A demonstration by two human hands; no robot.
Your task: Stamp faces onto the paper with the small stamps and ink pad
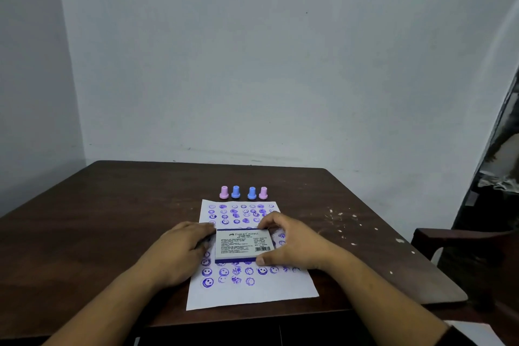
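Note:
A white paper point(252, 293) lies on the dark wooden table point(98, 219), covered with rows of purple stamped faces. The closed ink pad box point(243, 244), white with a printed label and blue edges, rests on the middle of the paper. My left hand point(179, 250) touches its left side with the fingers flat. My right hand point(292, 244) grips its right side, thumb at the near corner and fingers at the far edge. Behind the paper stands a row of small stamps: a pink stamp point(223, 192), a blue stamp point(236, 192), another blue stamp point(252, 193) and another pink stamp point(263, 193).
White specks point(341, 219) are scattered over the table's right part. A dark chair point(460, 255) stands at the table's right side. A pale wall point(252, 64) rises just behind the table.

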